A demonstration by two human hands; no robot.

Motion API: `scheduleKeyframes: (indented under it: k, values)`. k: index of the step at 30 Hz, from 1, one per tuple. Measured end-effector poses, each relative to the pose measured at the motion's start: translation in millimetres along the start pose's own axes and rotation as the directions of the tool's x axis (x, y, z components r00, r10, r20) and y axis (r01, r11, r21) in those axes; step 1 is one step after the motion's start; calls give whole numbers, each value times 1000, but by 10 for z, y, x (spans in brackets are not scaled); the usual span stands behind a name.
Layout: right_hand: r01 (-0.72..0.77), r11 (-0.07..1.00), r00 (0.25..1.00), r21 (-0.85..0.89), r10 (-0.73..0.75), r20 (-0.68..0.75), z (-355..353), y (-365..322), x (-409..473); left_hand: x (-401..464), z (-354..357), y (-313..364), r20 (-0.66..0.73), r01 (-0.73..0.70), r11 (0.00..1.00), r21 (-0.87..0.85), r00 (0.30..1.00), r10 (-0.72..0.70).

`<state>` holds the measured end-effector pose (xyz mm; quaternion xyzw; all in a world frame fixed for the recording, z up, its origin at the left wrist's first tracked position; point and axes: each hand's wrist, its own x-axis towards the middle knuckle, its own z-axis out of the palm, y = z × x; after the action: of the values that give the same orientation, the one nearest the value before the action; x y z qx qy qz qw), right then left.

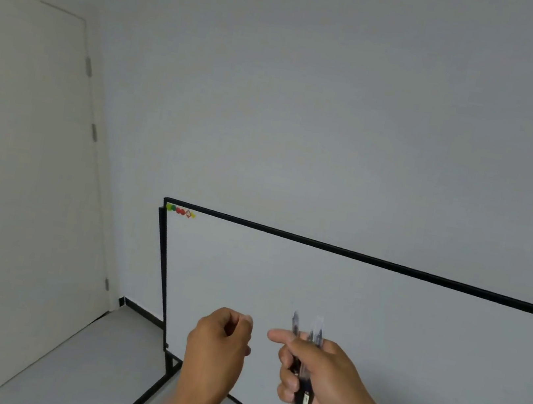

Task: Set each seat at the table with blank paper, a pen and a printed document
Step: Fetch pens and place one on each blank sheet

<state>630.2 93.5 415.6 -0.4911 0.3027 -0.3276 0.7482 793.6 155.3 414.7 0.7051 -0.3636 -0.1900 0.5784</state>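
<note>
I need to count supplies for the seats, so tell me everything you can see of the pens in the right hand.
The pens form a small bundle, seemingly three, though blur prevents a sure count. They look like clear plastic barrels with dark lower sections and grey tips. They stand roughly upright, tips up, gripped in the right hand, whose fingers curl round their middles. Held in the air in front of the whiteboard, they touch nothing else.

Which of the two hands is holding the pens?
The right hand grips the bundle of pens, tips upward; the left hand is curled and holds nothing.
</note>
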Motion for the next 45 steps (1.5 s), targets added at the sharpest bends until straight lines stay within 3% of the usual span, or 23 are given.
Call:
scheduleKeyframes:
  k: [11,21,25,31,38,41,45]
  values:
    - [-34,987,954,-154,78,289,405,-227,2023,1524,-241,-208,-291,101,994,46,953,-83]
    - [-46,974,934,-224,121,335,1384,-142,3664,3056,-846,-685,-387,119,992,-34,914,-123]
    - [-97,985,907,-145,147,394,1912,-179,4210,3627,-1277,-742,-429,109,994,-12,897,-104]
    - [-116,977,852,-182,192,488,2643,23,4956,4187,-1897,-949,-516,147,989,25,849,-113]
    - [-136,974,706,-180,223,672,3661,435,5986,4924,-2752,-1410,-668,230,972,54,731,-137]
    - [-147,974,630,-174,228,742,4190,637,6464,5273,-3176,-1592,-744,255,965,57,655,-129]
    - [-225,945,483,-235,318,816,5050,964,7013,5600,-3794,-1857,-854,335,942,18,496,-160]
